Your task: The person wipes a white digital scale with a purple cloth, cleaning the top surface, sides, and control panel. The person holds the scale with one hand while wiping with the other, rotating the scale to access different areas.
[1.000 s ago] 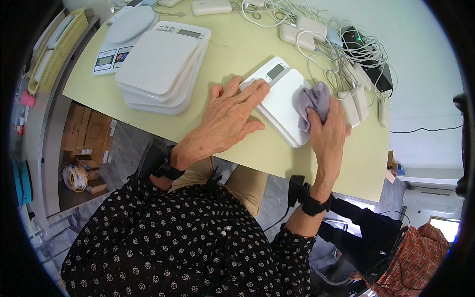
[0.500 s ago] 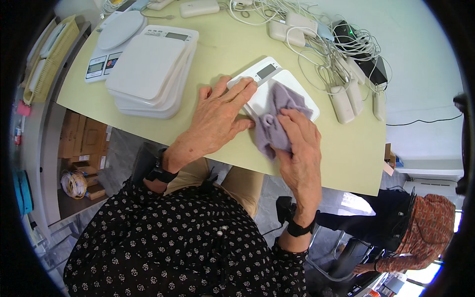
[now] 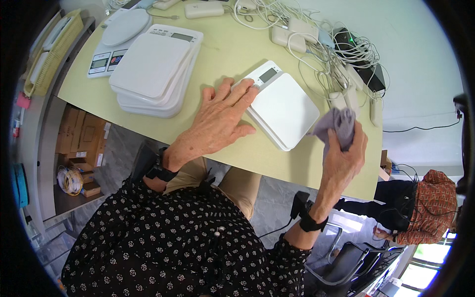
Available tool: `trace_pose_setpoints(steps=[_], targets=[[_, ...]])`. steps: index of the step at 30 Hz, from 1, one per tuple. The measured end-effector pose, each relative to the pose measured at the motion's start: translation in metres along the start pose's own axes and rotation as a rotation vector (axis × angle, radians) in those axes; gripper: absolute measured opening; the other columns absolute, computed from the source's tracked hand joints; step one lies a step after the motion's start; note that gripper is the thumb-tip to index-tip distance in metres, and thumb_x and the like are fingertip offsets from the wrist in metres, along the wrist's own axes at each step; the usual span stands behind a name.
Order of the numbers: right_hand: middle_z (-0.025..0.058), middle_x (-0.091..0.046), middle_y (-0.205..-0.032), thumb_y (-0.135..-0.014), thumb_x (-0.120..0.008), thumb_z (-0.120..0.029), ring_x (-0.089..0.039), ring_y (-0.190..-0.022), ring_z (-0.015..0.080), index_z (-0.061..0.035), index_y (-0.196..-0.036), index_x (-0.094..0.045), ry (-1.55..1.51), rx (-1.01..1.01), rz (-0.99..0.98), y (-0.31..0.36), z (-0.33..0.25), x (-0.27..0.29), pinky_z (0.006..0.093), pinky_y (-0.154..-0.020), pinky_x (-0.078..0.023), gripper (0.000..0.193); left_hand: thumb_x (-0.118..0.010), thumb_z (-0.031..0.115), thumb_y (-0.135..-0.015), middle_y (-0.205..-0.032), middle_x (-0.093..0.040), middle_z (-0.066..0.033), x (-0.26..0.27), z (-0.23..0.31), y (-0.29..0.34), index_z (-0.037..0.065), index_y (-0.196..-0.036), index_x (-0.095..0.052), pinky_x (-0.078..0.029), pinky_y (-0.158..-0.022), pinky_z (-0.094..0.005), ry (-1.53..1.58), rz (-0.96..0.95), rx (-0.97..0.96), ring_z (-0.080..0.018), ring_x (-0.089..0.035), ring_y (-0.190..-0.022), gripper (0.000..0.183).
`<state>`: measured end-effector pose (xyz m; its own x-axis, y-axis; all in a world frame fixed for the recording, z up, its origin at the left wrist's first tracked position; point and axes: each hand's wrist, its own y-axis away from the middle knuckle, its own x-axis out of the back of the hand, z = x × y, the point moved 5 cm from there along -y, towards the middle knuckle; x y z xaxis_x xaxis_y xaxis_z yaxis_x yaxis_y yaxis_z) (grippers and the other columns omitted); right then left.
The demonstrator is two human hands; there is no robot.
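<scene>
A white digital kitchen scale (image 3: 287, 111) with a small grey display lies on the pale yellow table in front of me. Fingertips of my left hand (image 3: 217, 116) rest on its button end beside the display; that hand lies flat with the fingers stretched out and the thumb apart. To the right of the scale, my right hand (image 3: 346, 153) is closed on a purple-grey cloth (image 3: 336, 126), which is bunched up and held off the scale. The scale's whole weighing plate shows uncovered.
A stack of white scales (image 3: 153, 69) stands at the left, by another scale with a round plate (image 3: 127, 27). White power banks (image 3: 288, 39) and tangled cables (image 3: 316, 64) crowd the back right. A person in a patterned shirt (image 3: 433, 208) is beyond the table at right.
My right hand has lifted the cloth off the scale's plate and moved right. My left hand has stayed on the button end. The person at right has shifted position.
</scene>
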<state>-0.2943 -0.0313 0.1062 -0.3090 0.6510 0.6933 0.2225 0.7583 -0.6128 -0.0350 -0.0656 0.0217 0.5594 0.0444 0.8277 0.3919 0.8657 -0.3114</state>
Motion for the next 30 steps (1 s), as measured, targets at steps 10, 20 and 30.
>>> trace_pose_setpoints(steps=[10,20,30], targets=[[0.0188,-0.060,-0.136,-0.078,-0.086,-0.034,-0.055,-0.124,0.0377,0.0008,-0.126,-0.066,-0.241,0.389,-0.387,-0.015,-0.060,-0.087,0.0498,-0.105,-0.043,0.063,-0.078,0.041,-0.086,-0.160,-0.039,-0.0122,-0.001,-0.001,0.000,0.000,-0.153,-0.043,-0.032,-0.100,-0.0450,-0.029,0.021,-0.024,-0.0313,-0.038,-0.140,0.087],[0.0036,-0.071,-0.123,-0.076,-0.081,-0.007,-0.061,-0.114,0.0287,-0.0073,-0.106,-0.075,-0.417,0.483,-0.538,0.023,-0.081,-0.062,0.0416,-0.093,-0.045,0.031,-0.078,0.042,-0.086,-0.162,-0.039,-0.0110,-0.001,0.000,0.000,-0.005,-0.153,-0.043,-0.033,-0.101,-0.0448,-0.068,0.002,0.003,-0.0312,-0.037,-0.140,0.089],[0.0073,-0.075,-0.115,-0.074,-0.073,0.004,-0.065,-0.107,0.0285,-0.0031,-0.097,-0.077,-0.154,0.203,-0.441,0.003,-0.018,-0.014,0.0409,-0.095,-0.046,0.024,-0.078,0.040,-0.087,-0.163,-0.036,-0.0063,-0.001,-0.001,0.001,0.001,-0.156,-0.042,-0.031,-0.103,-0.0442,0.011,-0.024,0.021,-0.0303,-0.035,-0.142,0.087]])
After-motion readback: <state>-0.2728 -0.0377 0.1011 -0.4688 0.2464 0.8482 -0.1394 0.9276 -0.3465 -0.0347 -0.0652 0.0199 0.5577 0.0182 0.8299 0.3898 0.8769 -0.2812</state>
